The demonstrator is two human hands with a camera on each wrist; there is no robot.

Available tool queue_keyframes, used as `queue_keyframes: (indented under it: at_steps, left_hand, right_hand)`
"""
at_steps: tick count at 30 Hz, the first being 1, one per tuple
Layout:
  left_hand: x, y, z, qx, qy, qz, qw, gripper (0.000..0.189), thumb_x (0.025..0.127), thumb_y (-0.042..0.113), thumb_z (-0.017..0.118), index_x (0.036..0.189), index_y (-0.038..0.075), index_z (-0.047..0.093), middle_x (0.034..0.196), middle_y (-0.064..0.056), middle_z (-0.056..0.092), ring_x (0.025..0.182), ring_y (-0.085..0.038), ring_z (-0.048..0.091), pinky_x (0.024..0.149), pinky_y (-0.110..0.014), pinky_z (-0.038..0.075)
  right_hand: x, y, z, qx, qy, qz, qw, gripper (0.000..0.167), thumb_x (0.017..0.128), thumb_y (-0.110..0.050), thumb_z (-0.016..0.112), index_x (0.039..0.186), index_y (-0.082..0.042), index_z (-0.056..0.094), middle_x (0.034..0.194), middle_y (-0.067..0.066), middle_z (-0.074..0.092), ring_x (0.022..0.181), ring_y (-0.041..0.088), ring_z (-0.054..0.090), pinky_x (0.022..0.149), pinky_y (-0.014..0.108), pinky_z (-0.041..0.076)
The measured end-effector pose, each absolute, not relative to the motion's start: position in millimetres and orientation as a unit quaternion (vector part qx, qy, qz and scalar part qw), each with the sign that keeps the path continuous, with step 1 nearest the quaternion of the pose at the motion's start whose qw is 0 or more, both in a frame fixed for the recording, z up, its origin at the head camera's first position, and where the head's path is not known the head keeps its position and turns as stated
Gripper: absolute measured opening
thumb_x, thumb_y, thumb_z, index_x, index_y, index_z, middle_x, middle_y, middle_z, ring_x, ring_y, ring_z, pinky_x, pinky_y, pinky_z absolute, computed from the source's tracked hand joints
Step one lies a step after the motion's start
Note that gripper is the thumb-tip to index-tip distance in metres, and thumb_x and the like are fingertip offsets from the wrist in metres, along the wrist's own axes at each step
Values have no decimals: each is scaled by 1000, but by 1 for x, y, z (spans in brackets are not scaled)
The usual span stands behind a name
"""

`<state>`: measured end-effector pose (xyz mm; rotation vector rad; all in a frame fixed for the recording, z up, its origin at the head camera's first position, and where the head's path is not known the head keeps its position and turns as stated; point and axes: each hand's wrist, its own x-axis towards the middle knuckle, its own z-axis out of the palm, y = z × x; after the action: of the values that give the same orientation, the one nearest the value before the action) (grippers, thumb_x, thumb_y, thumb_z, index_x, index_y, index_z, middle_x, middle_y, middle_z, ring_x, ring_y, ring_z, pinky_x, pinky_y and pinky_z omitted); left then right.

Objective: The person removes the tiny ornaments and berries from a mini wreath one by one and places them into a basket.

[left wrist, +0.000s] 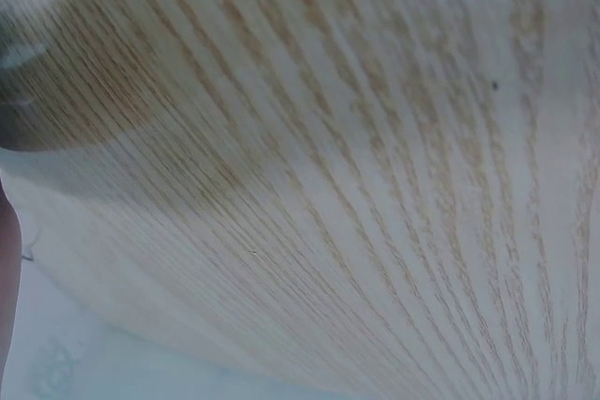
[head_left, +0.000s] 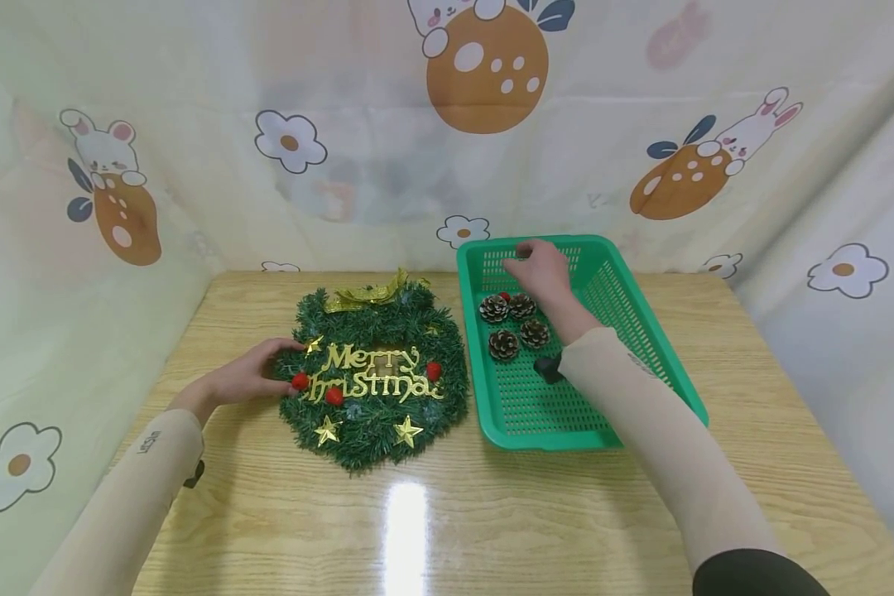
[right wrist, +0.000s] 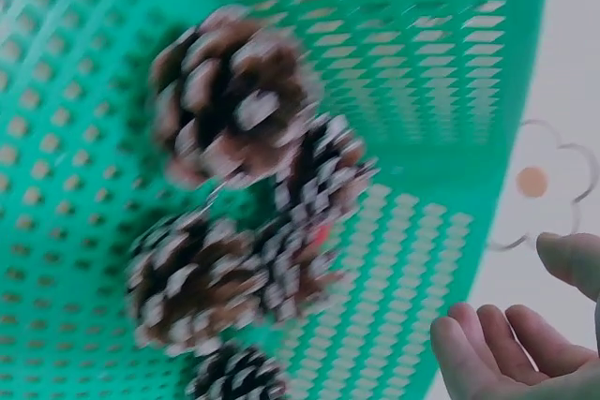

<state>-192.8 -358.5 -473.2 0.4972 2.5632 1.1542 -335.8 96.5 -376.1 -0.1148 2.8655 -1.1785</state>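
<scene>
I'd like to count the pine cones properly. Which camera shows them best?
The head view: four pine cones sit sharp and separate in the green basket, just below the right hand. The right wrist view shows them closer but blurred and overlapping, so harder to count. The left wrist view shows only the wooden table.

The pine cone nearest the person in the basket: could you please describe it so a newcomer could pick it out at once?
Find the green basket right of the wreath on the table. Four pine cones cluster in its far half, below the right hand. The one meant lies at the cluster's front left, closest to the bare near half.
</scene>
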Motion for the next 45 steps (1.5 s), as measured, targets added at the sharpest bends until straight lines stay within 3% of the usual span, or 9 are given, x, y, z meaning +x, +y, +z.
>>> queue_keyframes:
  at_steps: [10,25,31,45]
  left_hand:
    - [-192,-357,-469,173,890,397,141,76,83,21,79,144,0,38,149,-26,33,138,-48,25,112,-66,15]
    - [-192,-359,-475,167,889,400,145,76,83,21,79,144,1,38,150,-26,32,140,-47,23,113,-65,13]
    - [-194,-360,-477,168,889,402,142,78,82,22,80,144,1,38,149,-24,33,140,-46,24,114,-64,12]
    - [-190,-355,-469,164,888,406,141,73,83,19,79,142,1,41,148,-25,35,139,-46,24,113,-65,13]
  right_hand:
    - [-305,60,-339,-78,884,-459,51,51,94,-31,65,139,-9,52,140,9,53,126,27,50,98,45,47]
    - [-261,1,-319,-158,854,-486,101,54,93,-33,67,141,-14,50,139,0,53,123,17,53,97,37,49]
    - [-248,-25,-323,-172,849,-487,109,55,93,-32,68,141,-13,50,139,0,54,122,16,54,94,33,50]
    - [-221,-64,-353,-195,848,-473,138,58,92,-34,69,143,-14,49,141,3,54,128,19,50,100,37,46]
